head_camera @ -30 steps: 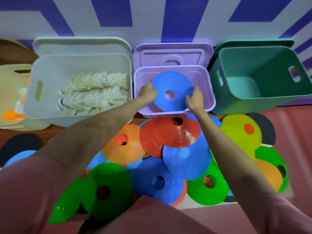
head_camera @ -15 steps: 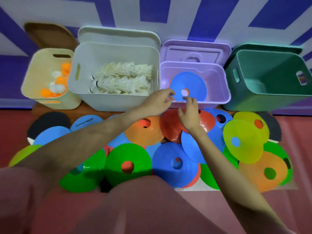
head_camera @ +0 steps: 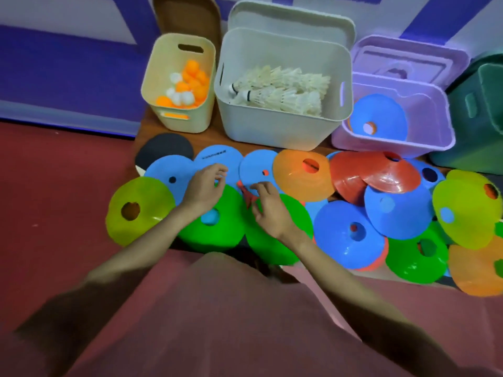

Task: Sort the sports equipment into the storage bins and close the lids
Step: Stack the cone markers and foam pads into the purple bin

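Several flat disc cones in blue, green, orange, red and yellow lie heaped on the floor in front of a row of bins. My left hand [head_camera: 204, 186] hovers over a light-blue disc [head_camera: 168, 170] and a green one [head_camera: 215, 227], fingers loosely curled, holding nothing. My right hand [head_camera: 268, 210] reaches over another green disc [head_camera: 283, 240] with its fingertips at the edge of a light-blue disc [head_camera: 255, 170]. The lilac bin [head_camera: 435, 137] holds one blue disc [head_camera: 381, 115]. Both hands are empty.
A cream bin [head_camera: 177, 77] holds orange and white balls. A white bin [head_camera: 277, 126] holds shuttlecocks [head_camera: 285, 93]. A dark green bin [head_camera: 479, 126] stands at the far right. Lids lean upright behind the bins. Red floor lies to the left.
Both hands let go of the blue disc in the lilac bin and pulled back left to the discs on the floor. The view swung left, revealing the cream bin.
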